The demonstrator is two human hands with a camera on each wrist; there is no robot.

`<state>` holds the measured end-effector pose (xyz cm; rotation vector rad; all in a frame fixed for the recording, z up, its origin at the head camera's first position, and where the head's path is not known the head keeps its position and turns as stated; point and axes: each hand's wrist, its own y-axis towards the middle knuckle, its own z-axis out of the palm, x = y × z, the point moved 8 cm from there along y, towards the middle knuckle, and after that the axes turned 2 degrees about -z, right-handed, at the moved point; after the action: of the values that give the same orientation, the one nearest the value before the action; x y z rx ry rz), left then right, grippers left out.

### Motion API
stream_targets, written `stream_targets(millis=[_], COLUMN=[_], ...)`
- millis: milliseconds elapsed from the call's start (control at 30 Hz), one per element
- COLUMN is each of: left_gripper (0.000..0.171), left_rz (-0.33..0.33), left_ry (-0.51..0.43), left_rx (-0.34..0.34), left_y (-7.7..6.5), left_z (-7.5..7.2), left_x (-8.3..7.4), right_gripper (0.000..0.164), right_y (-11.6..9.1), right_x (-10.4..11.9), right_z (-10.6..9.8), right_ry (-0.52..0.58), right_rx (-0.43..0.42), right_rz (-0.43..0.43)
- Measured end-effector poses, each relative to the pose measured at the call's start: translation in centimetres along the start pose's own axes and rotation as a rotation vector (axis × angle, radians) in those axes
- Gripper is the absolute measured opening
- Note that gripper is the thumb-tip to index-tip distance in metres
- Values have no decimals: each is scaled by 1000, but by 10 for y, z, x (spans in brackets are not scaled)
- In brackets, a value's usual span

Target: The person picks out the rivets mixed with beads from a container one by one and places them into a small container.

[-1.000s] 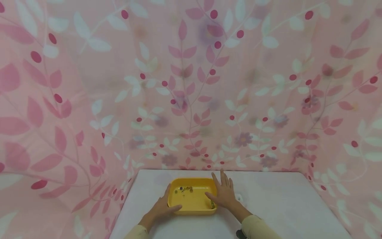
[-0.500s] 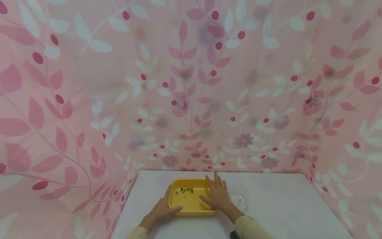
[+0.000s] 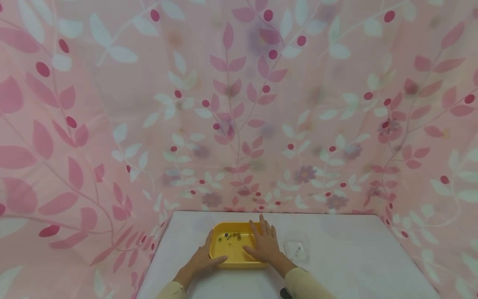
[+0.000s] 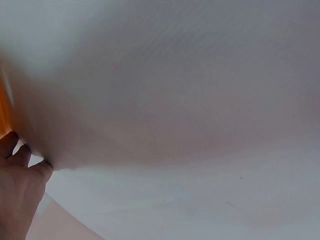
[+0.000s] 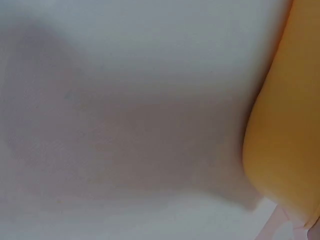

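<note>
On the white table stands a yellow plastic tray [image 3: 239,265] with raised walls. Several small glassy balls [image 3: 234,235], amber, green and one dark, lie in its far left part. My left hand [image 3: 200,259] holds the tray's left end, its thumb over the near rim and its fingers along the outer left wall. In the left wrist view the fingertips [image 4: 45,167] are low at the left edge, beside a strip of orange. Over the tray's right side my right hand [image 3: 266,245] is spread with straight fingers, hiding that end. Whether it touches the tray cannot be told.
Right of the tray sits a small clear container [image 3: 296,250] with a few tiny bits in it. A dark object [image 3: 285,293] shows by the right sleeve. The white table [image 3: 354,253] reaches back to a pink leaf-patterned curtain [image 3: 239,124].
My right hand has moved left across the tray's right end, covering the green balls there and uncovering the clear container. The left hand and the balls at the left have stayed put.
</note>
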<state>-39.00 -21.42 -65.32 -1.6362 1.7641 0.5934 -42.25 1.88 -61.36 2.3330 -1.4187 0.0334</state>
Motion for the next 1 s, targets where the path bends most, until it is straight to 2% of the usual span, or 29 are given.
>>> stream_targets(millis=[133, 433, 533, 800, 1000], left_gripper=[117, 117, 117, 116, 116], left_rz=[-1, -21, -30, -37, -39], left_ry=[4, 17, 25, 18, 28], left_rx=[2, -8, -7, -15, -9], left_y=[1, 4, 5, 3, 1], left_z=[-1, -1, 0, -1, 3], left_x=[1, 6, 6, 1, 4], right_gripper=[92, 93, 93, 87, 83], right_y=[2, 8, 10, 14, 14], right_x=[11, 22, 25, 36, 42], right_z=[-7, 1, 2, 7, 13], right_ry=[-17, -36, -37, -70, -38], right_rx=[-35, 54, 57, 36, 30], right_rz=[-33, 10, 7, -50, -98])
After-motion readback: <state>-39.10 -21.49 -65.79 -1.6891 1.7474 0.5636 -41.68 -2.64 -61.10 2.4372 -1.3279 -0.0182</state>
